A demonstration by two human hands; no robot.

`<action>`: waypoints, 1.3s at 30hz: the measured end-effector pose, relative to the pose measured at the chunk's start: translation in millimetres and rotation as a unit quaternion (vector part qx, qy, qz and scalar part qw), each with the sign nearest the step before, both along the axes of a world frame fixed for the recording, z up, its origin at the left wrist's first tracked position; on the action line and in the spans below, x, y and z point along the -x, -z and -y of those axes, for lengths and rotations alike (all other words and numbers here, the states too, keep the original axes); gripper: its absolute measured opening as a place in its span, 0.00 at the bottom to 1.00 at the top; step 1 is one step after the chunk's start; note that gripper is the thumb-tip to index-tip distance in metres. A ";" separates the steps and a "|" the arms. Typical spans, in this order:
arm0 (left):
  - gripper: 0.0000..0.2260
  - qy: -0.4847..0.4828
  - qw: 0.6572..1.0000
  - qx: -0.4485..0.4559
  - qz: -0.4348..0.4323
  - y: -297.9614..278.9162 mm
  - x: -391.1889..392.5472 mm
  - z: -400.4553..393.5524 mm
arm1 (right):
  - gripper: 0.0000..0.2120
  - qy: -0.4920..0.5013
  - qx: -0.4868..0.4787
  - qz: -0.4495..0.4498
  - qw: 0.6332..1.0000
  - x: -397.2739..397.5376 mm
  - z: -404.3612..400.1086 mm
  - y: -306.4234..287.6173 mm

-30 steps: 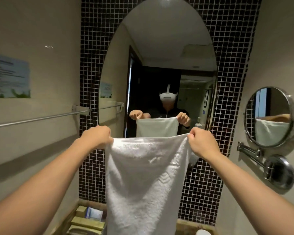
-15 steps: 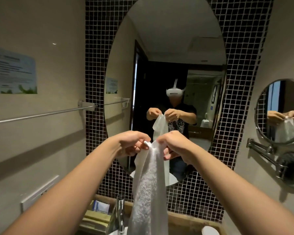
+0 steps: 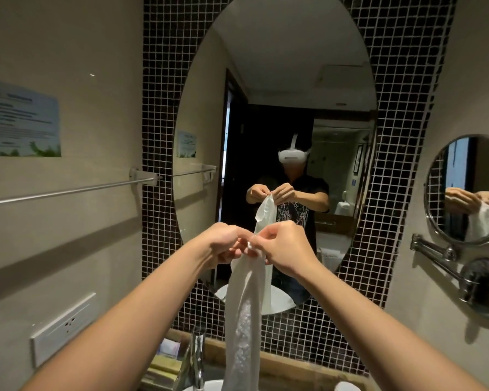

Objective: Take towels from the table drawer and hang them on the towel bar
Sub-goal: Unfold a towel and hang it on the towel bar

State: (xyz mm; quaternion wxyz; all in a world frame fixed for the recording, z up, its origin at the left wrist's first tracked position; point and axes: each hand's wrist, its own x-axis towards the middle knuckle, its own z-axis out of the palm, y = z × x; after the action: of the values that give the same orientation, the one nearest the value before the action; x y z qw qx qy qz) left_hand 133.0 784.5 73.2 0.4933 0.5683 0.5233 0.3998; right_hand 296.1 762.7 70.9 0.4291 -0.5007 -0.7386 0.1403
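Observation:
A white towel hangs folded lengthwise in front of me, its top corners pinched together. My left hand and my right hand both grip those top corners, touching each other at chest height before the oval mirror. The chrome towel bar runs along the left wall, up and to the left of my hands, with nothing on it. The drawer is out of sight.
An oval wall mirror on dark mosaic tile faces me. A round magnifying mirror on a chrome arm sticks out from the right wall. Below are a faucet, a sink rim and boxed toiletries. A socket plate is on the left wall.
My hands came together from a wide spread, folding the towel in half lengthwise. The view has tilted slightly downward, showing the faucet and sink.

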 end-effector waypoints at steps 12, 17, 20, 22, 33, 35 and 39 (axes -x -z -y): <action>0.09 -0.024 0.992 -0.081 -0.099 -1.4 1.4 17.7 | 0.06 -0.039 -0.007 0.010 0.999 -10.8 0.1 18.9; 0.14 0.012 0.949 -0.198 -0.243 1.3 9.7 20.4 | 0.09 -0.037 -0.022 0.020 0.999 -18.6 0.7 9.6; 0.16 0.088 0.916 -0.164 -0.356 6.1 12.1 22.8 | 0.09 -0.050 -0.038 0.011 0.998 -21.4 -0.5 1.9; 0.11 0.097 0.904 -0.153 -0.387 12.2 13.3 21.5 | 0.09 -0.054 -0.047 0.006 0.997 -22.6 -0.7 -3.4; 0.11 -0.218 0.838 -0.258 -0.429 -17.7 71.7 46.2 | 0.06 -0.026 -0.119 0.021 0.992 -9.9 -11.3 -32.0; 0.10 -0.268 0.822 -0.289 -0.411 -33.9 80.4 50.9 | 0.05 0.006 -0.160 0.024 0.987 0.6 -16.3 -43.8; 0.06 -0.347 0.816 -0.288 -0.363 -55.1 105.2 60.2 | 0.10 0.026 -0.147 -0.019 0.989 33.1 -21.8 -60.2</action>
State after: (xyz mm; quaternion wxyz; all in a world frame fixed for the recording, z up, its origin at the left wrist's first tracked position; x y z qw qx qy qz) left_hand 27.8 724.3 128.4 -0.0899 0.5690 0.6879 0.4415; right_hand 263.0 784.5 131.1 0.5155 -0.4487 -0.7294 0.0289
